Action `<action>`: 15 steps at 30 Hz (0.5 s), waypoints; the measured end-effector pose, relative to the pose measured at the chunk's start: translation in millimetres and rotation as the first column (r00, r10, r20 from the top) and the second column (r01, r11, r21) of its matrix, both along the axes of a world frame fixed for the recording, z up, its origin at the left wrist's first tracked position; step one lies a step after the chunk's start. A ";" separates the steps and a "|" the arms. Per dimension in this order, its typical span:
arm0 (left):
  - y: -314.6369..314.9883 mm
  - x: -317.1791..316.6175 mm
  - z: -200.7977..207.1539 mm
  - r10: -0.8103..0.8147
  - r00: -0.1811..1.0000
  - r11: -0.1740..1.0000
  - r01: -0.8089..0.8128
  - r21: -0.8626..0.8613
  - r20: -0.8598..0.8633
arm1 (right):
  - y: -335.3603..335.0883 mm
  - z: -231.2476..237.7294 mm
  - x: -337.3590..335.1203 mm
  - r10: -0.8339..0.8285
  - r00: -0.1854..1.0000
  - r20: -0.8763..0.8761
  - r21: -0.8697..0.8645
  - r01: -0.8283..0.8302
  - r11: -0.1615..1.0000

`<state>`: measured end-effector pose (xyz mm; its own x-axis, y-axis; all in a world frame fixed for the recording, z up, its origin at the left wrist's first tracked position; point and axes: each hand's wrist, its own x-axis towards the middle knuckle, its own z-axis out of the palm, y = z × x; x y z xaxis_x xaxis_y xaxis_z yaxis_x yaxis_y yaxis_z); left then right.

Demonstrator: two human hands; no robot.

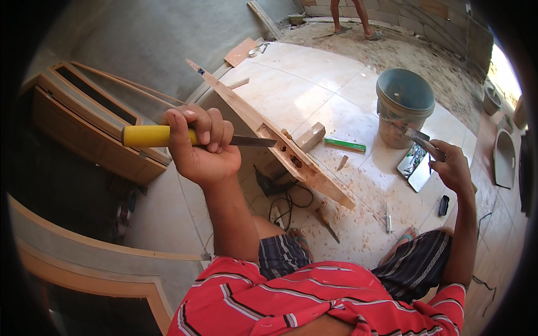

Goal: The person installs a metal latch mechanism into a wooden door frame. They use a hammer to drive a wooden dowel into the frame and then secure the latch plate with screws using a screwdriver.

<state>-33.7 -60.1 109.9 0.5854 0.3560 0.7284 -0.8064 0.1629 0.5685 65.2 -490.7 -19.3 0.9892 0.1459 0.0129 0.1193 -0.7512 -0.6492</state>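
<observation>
My left hand (206, 151) is closed round the yellow handle of a chisel (147, 136). Its steel blade points right, and the tip overlaps the edge of a long wooden board (238, 106); whether it touches cannot be told. Rough holes with a pale, hollowed surface are cut into the board, which slants from far left to near right. My right hand (453, 168) is raised off to the right, gripping a hammer (421, 140) with its head toward the bucket. Wood chips lie scattered on the tiles beside the board.
A grey bucket (404, 103) stands on the tiled floor, with an open case of small parts (417, 167) beside it. Around lie a green box (345, 145), a wood block (311, 137), a corded power tool (272, 180) and wooden frames (95, 131). Another person's legs (353, 17) show far back.
</observation>
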 end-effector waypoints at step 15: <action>-5.7 22.9 1.9 -0.324 0.894 0.880 0.405 0.247 -0.310 | -1.1 -6.3 4.4 -0.002 0.999 -0.041 -0.015 0.001 1.000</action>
